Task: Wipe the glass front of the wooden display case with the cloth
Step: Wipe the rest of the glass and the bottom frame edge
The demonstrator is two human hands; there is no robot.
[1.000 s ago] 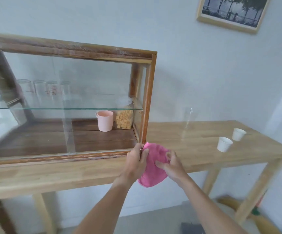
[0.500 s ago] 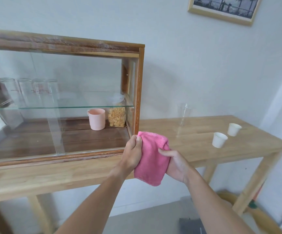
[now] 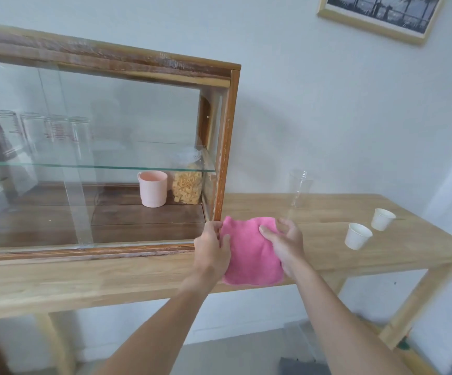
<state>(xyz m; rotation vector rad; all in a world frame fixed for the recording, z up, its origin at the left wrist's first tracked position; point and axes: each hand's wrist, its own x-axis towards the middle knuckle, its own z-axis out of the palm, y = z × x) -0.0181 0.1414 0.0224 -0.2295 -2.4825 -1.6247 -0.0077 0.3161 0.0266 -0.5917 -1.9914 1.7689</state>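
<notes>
A pink cloth [image 3: 249, 253] is held spread between both hands, just above the table's front edge, in front of the lower right corner of the wooden display case [image 3: 227, 136]. My left hand [image 3: 212, 249] grips its left edge and my right hand [image 3: 287, 243] holds its right side with the fingers over the top. The case's glass front [image 3: 111, 125] stretches to the left of the hands; the cloth does not touch it. Inside stand a pink cup [image 3: 153, 188], a jar of pasta [image 3: 188, 185] and several glasses [image 3: 43, 133] on a glass shelf.
The case sits on a long wooden table [image 3: 381, 239]. Two white paper cups [image 3: 358, 235] and a clear plastic cup [image 3: 300, 190] stand on the table to the right of the hands. A framed picture [image 3: 376, 14] hangs on the wall at the upper right.
The cloth went from bunched between the hands to spread out flat and wider. My right hand shifted to the cloth's right side, and the view moved closer to the case's right end.
</notes>
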